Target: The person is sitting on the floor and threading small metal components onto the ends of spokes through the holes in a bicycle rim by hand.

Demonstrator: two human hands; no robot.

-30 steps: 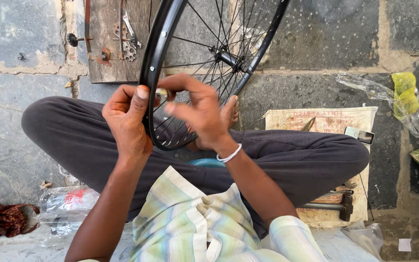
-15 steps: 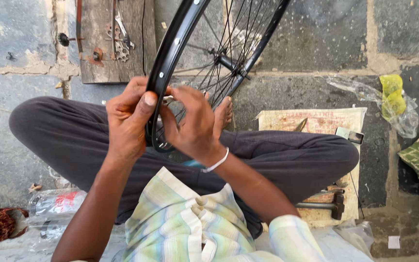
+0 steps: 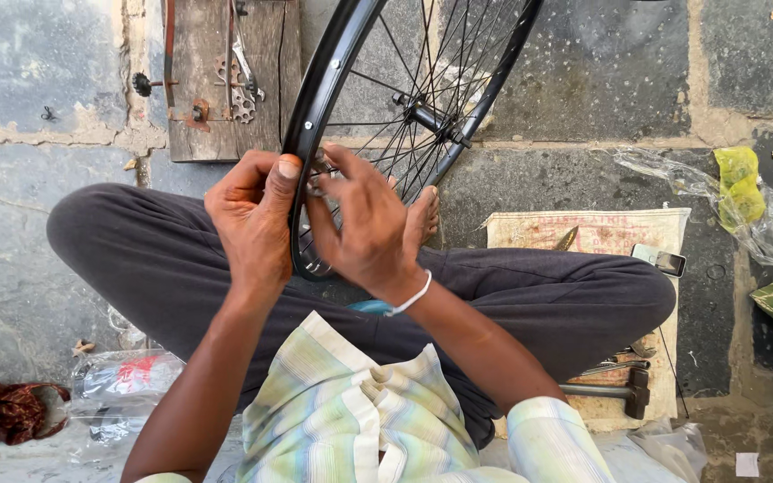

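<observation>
Barely shifted since half a second ago, our two hands at one black bicycle wheel rim (image 3: 315, 98) over our crossed legs, left hand (image 3: 252, 219) gripping its outer edge, right hand (image 3: 364, 224) fingers curled among spokes, one hammer (image 3: 615, 391) beside our knee

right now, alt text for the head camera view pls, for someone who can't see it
A person seated cross-legged on stone paving holds a black spoked bicycle wheel rim with the left hand and right hand, fingers at the spokes. A hammer lies on a sack at their right, beside a phone.
</observation>
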